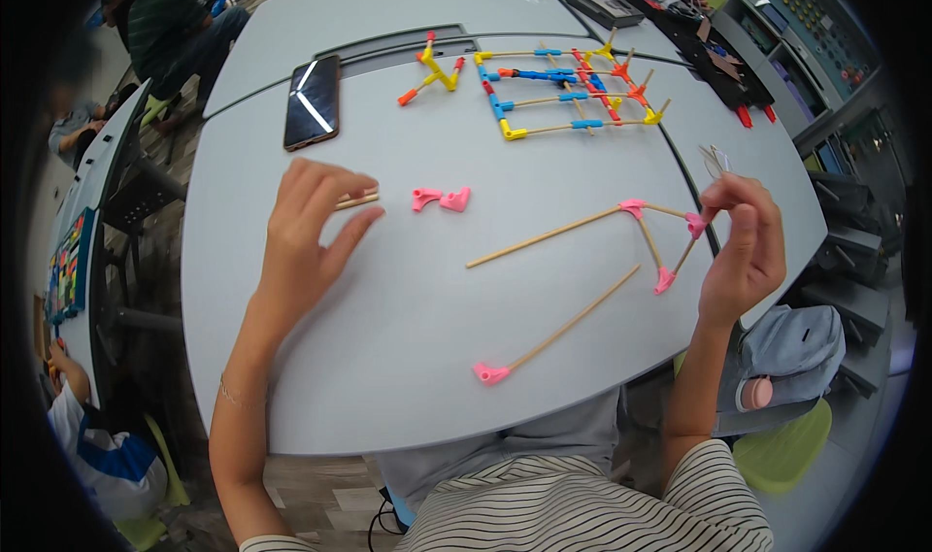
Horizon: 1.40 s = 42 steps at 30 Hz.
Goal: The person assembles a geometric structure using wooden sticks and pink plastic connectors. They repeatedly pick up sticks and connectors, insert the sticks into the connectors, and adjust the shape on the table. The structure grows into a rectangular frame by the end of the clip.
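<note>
My left hand reaches over thin wooden sticks, its thumb and fingers apart on either side of them. Two pink connectors lie just right of it. On the right, the curled fingers of my right hand pinch the pink corner connector of a small triangle. Short sticks and pink connectors form this triangle, and a long wooden stick runs leftward from its upper-left connector. Nearer me lies another stick, with a pink connector on its lower end.
A phone lies at the far left. Behind the pink parts sit a small yellow-red connector piece and a stick frame with coloured connectors. A backpack is right of the table. Other people are at the left.
</note>
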Motion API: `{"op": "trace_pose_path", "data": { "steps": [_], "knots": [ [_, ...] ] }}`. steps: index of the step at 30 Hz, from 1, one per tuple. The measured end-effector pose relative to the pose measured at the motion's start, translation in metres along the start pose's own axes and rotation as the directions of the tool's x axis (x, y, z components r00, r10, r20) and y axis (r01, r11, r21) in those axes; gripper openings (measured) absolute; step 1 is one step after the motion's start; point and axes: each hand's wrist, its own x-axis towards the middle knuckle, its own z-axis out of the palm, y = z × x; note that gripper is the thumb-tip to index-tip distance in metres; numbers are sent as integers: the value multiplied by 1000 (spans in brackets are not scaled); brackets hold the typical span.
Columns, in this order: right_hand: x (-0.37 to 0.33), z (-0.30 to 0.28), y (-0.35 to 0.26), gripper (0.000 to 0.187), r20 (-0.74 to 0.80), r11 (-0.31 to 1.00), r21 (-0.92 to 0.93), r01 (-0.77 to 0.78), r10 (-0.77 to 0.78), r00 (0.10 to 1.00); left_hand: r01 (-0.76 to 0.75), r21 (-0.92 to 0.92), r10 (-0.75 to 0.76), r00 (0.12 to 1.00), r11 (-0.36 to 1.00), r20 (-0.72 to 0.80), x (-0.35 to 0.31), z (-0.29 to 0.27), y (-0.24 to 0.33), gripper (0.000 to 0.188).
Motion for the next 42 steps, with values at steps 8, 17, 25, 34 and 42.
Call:
{"op": "trace_pose_path", "data": {
  "steps": [8,17,25,34,42],
  "knots": [
    [1,-33,50,38,264,699,-171,-694,711,651,32,-250,48,951,968,305,-17,45,61,38],
    [34,-2,70,27,637,585,-474,-658,744,203,-95,35,84,967,995,239,-21,47,45,36],
    [20,-11,81,21,623,599,-369,-711,727,290,-44,182,-1,970,982,243,-10,3,-10,32],
    [19,-10,81,24,620,597,-361,-716,727,294,11,273,-46,992,962,122,-11,8,-31,30],
    [22,-16,77,19,665,597,-335,-729,698,266,136,189,-169,971,972,169,-13,-1,-41,32]
  ]
}}
